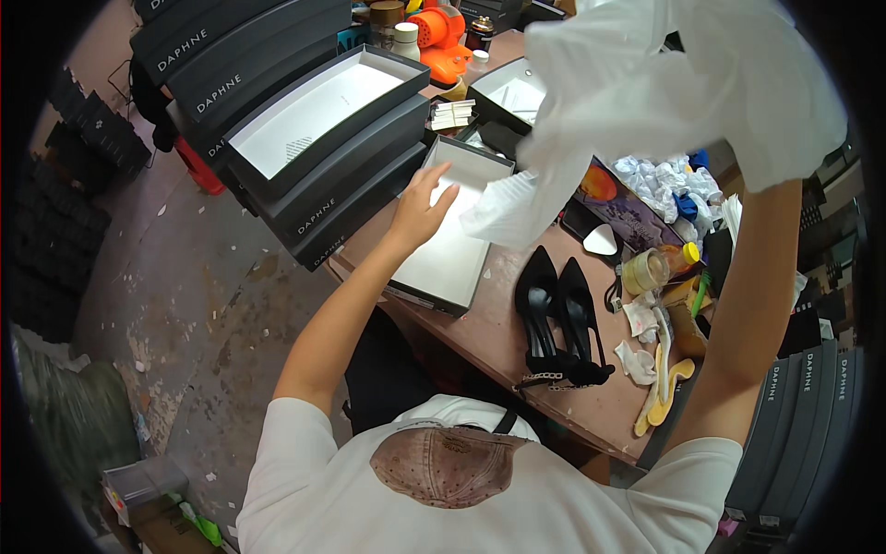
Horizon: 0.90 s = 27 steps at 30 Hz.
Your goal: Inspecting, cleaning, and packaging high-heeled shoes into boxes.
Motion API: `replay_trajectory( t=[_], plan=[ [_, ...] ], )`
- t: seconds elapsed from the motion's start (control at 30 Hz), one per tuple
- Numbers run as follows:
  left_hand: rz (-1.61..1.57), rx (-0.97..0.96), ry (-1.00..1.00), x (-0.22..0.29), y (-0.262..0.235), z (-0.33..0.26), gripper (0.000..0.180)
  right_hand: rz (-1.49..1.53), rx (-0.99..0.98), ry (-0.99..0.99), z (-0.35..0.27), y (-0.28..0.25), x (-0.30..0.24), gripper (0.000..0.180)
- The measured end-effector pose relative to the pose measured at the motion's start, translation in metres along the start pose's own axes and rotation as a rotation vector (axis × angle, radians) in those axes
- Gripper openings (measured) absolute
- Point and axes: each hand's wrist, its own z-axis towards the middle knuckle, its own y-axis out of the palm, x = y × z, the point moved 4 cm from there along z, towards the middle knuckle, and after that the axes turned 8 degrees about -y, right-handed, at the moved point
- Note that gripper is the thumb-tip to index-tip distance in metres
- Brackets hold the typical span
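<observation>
My left hand is over the left side of an open shoebox, fingers apart and nothing in them. The box is white inside with a dark rim, lying on the table. My right forearm reaches up to a large sheet of white tissue paper, which hangs in the air. The paper covers my right hand, so its fingers are hidden; the sheet is held up there. One end of it droops beside the box. A pair of black pointed heels with chain straps stands on the table right of the box.
Stacked dark shoeboxes stand at the left, an open lid on top. At the right lie crumpled paper, a jar, a yellow-capped bottle and yellow-handled tools. An orange device sits at the back.
</observation>
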Motion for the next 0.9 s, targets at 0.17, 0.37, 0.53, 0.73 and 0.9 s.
replay_trajectory(
  t=[0.17, 0.37, 0.53, 0.73, 0.9],
  plan=[
    [-0.036, -0.104, -0.086, 0.037, 0.056, 0.033, 0.064, -0.059, 0.004, -0.012, -0.034, 0.134, -0.041, 0.033],
    [-0.352, -0.459, -0.685, 0.017, 0.080, 0.013, 0.048, -0.125, -0.022, -0.052, -0.157, 0.179, -0.072, 0.032],
    [-0.623, -0.368, -0.662, -0.012, 0.075, 0.008, 0.026, -0.123, -0.102, -0.052, -0.220, 0.271, -0.052, 0.031],
    [-0.795, -0.171, -0.801, -0.066, 0.085, 0.030, 0.016, -0.096, -0.077, -0.052, -0.181, 0.130, -0.054, 0.030],
    [-0.661, 0.011, -0.775, -0.114, 0.074, 0.046, 0.044, -0.028, -0.100, -0.050, -0.170, 0.147, -0.014, 0.030]
  ],
)
